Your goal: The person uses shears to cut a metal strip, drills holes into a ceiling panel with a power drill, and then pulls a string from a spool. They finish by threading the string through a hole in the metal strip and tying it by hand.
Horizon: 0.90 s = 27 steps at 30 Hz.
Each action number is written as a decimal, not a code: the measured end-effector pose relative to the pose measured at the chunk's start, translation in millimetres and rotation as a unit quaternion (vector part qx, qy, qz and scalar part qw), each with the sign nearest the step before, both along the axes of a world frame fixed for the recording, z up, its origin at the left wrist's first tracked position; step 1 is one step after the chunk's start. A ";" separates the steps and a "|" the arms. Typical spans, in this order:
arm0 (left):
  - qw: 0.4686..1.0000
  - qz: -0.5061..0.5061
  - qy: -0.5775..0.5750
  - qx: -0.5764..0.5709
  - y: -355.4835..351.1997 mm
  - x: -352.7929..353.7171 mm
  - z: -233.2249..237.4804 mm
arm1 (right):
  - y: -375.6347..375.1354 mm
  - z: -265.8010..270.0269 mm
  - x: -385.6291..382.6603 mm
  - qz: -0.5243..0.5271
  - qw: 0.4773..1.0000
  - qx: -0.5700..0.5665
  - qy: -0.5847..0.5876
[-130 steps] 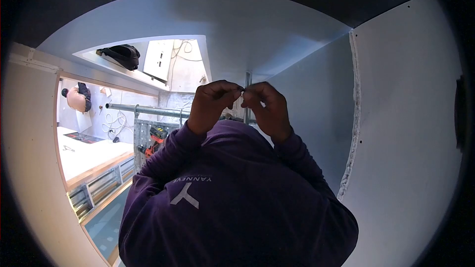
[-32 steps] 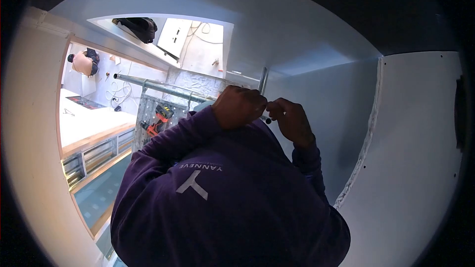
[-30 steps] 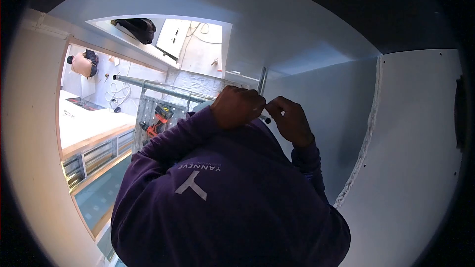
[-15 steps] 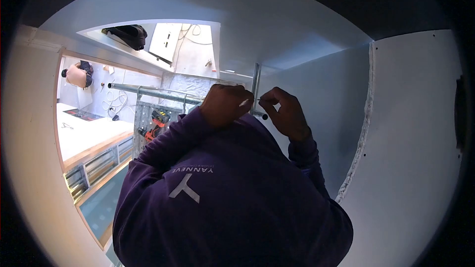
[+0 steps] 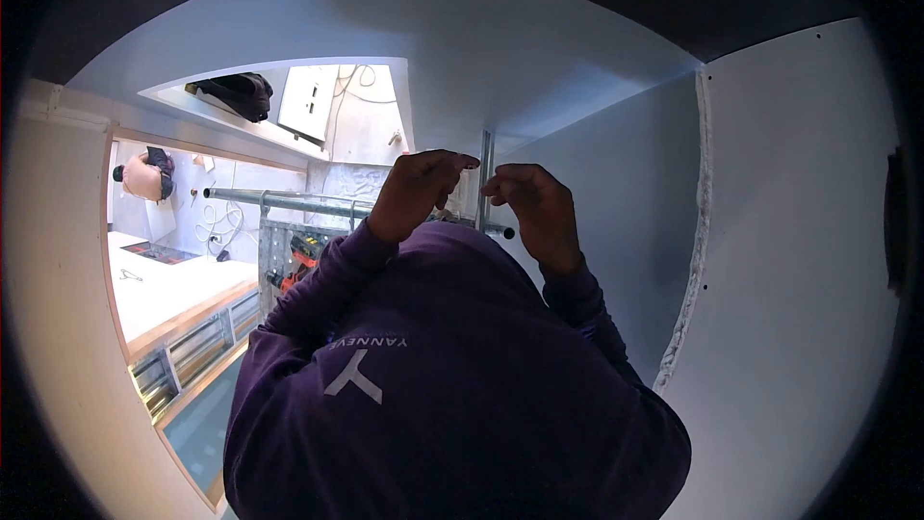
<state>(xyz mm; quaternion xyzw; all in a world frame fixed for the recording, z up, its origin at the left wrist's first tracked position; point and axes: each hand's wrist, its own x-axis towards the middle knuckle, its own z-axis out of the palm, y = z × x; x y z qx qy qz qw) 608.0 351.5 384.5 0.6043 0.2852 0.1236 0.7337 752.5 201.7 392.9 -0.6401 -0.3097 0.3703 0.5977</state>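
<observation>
My left hand (image 5: 420, 191) is raised in front of my chest with its fingers curled and pressed together at the tips; whatever small thing it may hold is too small to make out. Facing it, my right hand (image 5: 541, 210) has bent fingers pinched toward the thumb, and its contents cannot be made out either. A narrow gap parts the two hands. Between and beyond them stands an upright metal bar (image 5: 487, 173). The dark purple sleeves and top fill the lower middle of the view.
A metal scaffold rail (image 5: 289, 200) runs at the left, with a red and black power tool (image 5: 306, 250) by its perforated platform. Beyond the wall opening a person (image 5: 146, 176) bends over. A black bag (image 5: 239, 94) lies on the upper ledge. A pale wall panel (image 5: 780, 221) stands right.
Both hands have moved slightly apart from each other, and the left hand's fingers have turned and reach out more. The view has shifted a little, so the surroundings sit slightly further left and mostly lower.
</observation>
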 end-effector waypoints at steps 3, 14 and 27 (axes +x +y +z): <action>0.999 -0.013 0.005 0.035 -3.3 1.5 6.8 | -5.9 -2.3 7.2 0.020 1.000 -0.005 0.014; 1.000 -0.005 0.006 -0.001 -10.3 5.3 5.7 | 13.8 14.5 -11.6 -0.031 0.896 -0.012 -0.444; 0.973 -0.211 0.001 0.093 36.7 33.2 38.8 | -20.3 56.7 12.3 -0.179 0.920 -0.040 -0.346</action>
